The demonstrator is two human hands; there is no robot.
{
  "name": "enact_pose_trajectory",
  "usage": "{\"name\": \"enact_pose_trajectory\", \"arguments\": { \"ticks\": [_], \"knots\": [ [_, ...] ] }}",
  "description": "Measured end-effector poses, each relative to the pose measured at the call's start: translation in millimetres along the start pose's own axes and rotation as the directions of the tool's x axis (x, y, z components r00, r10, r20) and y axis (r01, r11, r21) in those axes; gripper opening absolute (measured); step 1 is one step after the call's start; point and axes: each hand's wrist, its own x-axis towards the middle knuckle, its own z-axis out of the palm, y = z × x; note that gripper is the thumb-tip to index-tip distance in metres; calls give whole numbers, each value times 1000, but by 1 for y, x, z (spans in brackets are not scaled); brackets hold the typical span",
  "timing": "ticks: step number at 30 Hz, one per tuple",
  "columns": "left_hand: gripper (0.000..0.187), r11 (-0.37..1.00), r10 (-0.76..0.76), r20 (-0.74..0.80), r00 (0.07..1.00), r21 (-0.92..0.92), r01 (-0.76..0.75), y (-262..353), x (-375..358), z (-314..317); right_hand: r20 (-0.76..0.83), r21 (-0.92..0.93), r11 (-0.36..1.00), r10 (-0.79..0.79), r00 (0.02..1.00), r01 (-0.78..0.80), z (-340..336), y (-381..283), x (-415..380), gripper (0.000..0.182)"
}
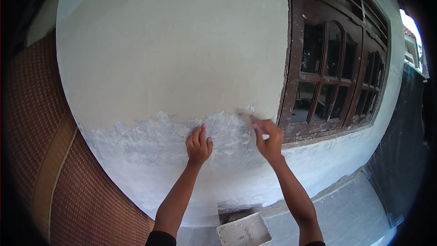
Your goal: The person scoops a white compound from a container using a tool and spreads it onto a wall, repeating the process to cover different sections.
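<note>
My right hand (270, 139) is closed around a putty knife (245, 115), its thin blade against the wall (182, 59) near the window's lower left corner. A small pale flake (251, 108) shows just above the blade. My left hand (198, 145) rests on the wall with its fingers stretched upward, holding nothing. Both hands are over a rough grey-white band (145, 142), which meets the smooth cream coating above along a ragged edge. The knife's handle is mostly hidden in my right fist.
A brown wooden window (327, 79) with glass panes stands at the right, its frame specked with white. Below, a white paint tray (221, 230) sits on the grey tiled floor (337, 214). A brown woven screen (86, 191) runs along the left; a dark sheet (400, 141) stands far right.
</note>
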Motion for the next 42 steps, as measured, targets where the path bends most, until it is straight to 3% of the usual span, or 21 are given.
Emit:
{"name": "enact_pose_trajectory", "arguments": {
  "ticks": [2,5,17,24,27,29,33,36,38,40,42],
  "knots": [
    [46,1000,20,-23,1000,5,-20,0,1,0,11,42,930,364,931,-364,-7,-2,12,12],
    [45,1000,20,-14,1000,12,-20,0,1,0,-1,108,903,418,909,-415,-2,8,22,17],
    [46,1000,-16,85,996,-5,16,1,2,-1,-8,301,861,433,901,-411,10,25,20,22],
    [49,1000,-21,100,995,12,20,2,1,-1,54,144,892,425,903,-428,7,27,26,23],
    [50,999,-22,120,993,34,18,2,1,-1,-74,141,907,410,909,-398,3,34,28,23],
    [50,999,-19,110,994,35,15,2,2,-1,-189,293,846,508,840,-445,4,40,26,25],
    [50,999,-18,125,992,50,12,2,3,-2,-10,226,880,431,902,-418,8,30,21,25],
    [51,999,-8,109,994,45,3,2,2,-2,-65,152,881,462,885,-448,5,37,25,25],
    [51,999,-20,134,991,36,16,2,1,-1,-145,216,860,496,856,-462,2,48,26,24],
    [51,999,-19,127,992,40,14,1,0,-1,-235,469,772,577,782,-429,-2,48,26,23],
    [51,999,-16,121,992,42,11,2,1,1,-192,509,754,569,800,-415,4,37,23,20]
  ]
}}
